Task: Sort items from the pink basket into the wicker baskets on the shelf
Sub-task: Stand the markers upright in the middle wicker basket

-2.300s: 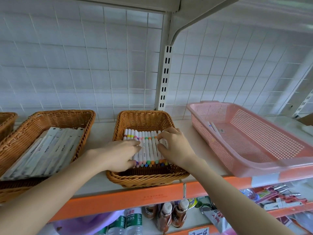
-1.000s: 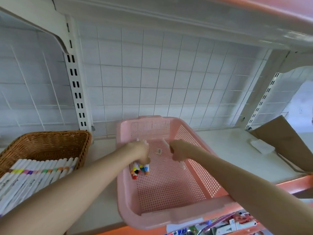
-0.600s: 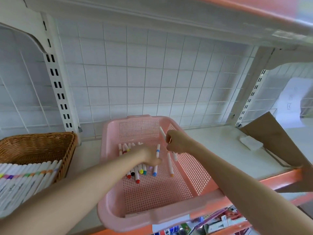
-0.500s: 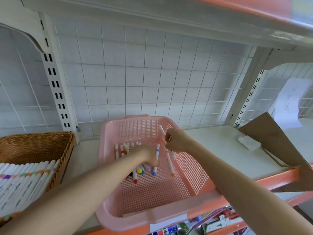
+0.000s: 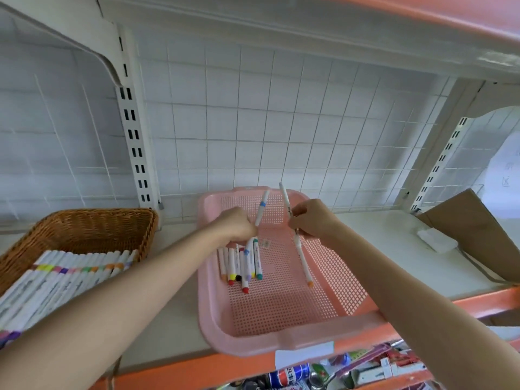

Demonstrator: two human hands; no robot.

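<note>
Shelf (image 5: 394, 257): white board, orange front edge, wire grid (image 5: 281, 122) behind.
Markers (image 5: 242, 263): loose bunch on the pink basket (image 5: 281, 330) floor, lying front-to-back, coloured tips toward the person.
Left hand (image 5: 236, 226): curled round a blue-banded marker (image 5: 261, 209), knuckles right over the bunch.
Right hand (image 5: 312, 220): pinching a white marker (image 5: 285, 198), tip up; orange-tipped one (image 5: 303, 260) below it, can't tell if it's held.
Wicker basket (image 5: 92, 226): off to the left, marker rows (image 5: 70, 266) already inside, roughly the same lie. Left hand's nearer, so I'd guess it does the carrying.
</note>
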